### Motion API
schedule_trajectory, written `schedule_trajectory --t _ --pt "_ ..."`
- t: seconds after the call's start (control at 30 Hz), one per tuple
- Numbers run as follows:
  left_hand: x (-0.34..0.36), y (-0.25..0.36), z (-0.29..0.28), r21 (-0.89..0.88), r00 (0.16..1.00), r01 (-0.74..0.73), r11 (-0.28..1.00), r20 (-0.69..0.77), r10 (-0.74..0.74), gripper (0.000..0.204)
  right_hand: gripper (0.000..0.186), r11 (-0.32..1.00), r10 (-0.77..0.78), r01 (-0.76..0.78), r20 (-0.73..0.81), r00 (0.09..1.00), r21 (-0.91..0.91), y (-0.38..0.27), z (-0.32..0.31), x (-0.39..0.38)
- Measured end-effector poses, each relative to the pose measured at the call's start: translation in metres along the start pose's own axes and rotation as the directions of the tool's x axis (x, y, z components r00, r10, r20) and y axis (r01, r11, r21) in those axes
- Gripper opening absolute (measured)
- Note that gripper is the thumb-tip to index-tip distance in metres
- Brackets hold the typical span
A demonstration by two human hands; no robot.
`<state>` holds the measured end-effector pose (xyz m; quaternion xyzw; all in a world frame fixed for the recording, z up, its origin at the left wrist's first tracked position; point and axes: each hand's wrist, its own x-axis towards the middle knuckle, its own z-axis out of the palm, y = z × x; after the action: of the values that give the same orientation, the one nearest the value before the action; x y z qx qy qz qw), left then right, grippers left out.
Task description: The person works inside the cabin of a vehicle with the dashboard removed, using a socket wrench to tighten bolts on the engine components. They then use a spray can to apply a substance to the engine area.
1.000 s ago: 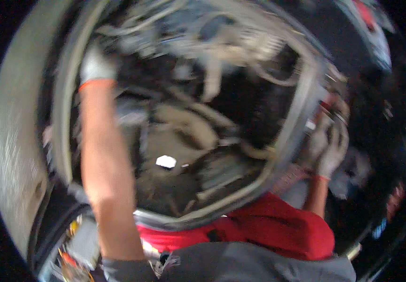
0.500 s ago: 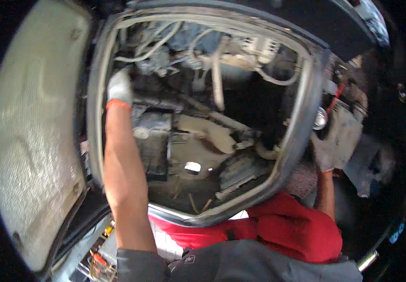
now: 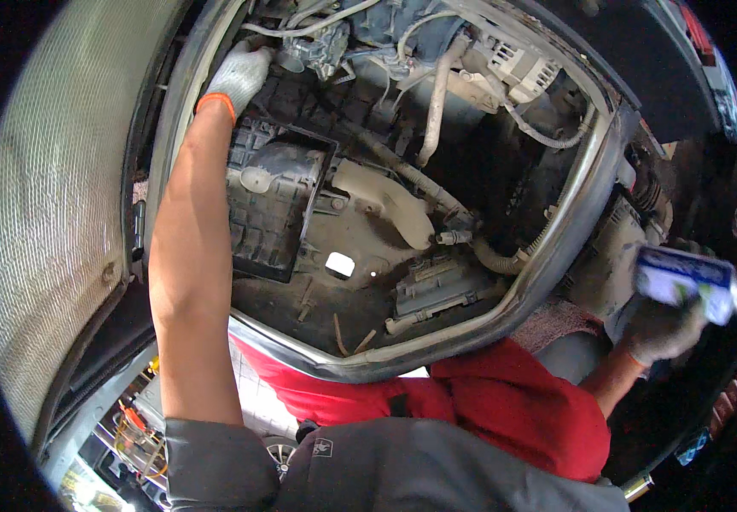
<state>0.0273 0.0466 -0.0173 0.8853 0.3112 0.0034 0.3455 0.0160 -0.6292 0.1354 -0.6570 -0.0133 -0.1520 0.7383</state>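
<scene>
My left hand (image 3: 240,75), in a white knit glove with an orange cuff, reaches into the far left of an engine bay. Its fingers curl in by a dark part below a pale hose (image 3: 313,27); what they close on is hidden. Off to the right, outside the bay's rim, my gloved right hand (image 3: 665,331) grips a blue-and-white can (image 3: 684,277), smeared by motion. Below my left hand lies a black, open-topped box (image 3: 270,200) with a ribbed inside.
A dark rubber-edged rim (image 3: 547,256) frames the bay. Inside are a dusty curved duct (image 3: 390,200), a grey box (image 3: 441,294) and a white slotted part (image 3: 522,68). A textured silvery panel (image 3: 69,230) stands at left. A tool cart (image 3: 138,427) is at lower left.
The can has swung right and toward me in my right hand, showing its printed side. My left hand remains at the far left of the bay. The whole view has shifted.
</scene>
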Motion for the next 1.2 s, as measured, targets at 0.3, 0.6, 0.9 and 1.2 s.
schedule_trajectory --t 0.3,0.6,0.9,1.2 --pt "0.009 -0.004 -0.003 0.094 0.994 -0.101 0.99 0.051 0.097 0.062 0.11 0.993 0.006 0.076 0.674 0.738 -0.092 -0.024 0.205 -0.011" --pt "0.015 -0.007 -0.01 0.351 0.983 -0.182 0.919 0.069 0.169 0.047 0.082 0.929 0.085 0.32 0.95 0.3 -0.184 0.027 0.34 -0.033" --pt "-0.006 0.015 -0.017 0.25 1.0 -0.027 0.968 -0.006 0.029 0.044 0.068 0.815 0.125 0.556 0.987 0.102 -0.161 0.078 0.396 -0.025" --pt "0.015 -0.028 -0.018 0.53 0.961 -0.257 0.808 0.048 0.273 0.039 0.065 0.846 0.141 0.479 0.965 0.22 -0.233 0.119 0.368 -0.053"
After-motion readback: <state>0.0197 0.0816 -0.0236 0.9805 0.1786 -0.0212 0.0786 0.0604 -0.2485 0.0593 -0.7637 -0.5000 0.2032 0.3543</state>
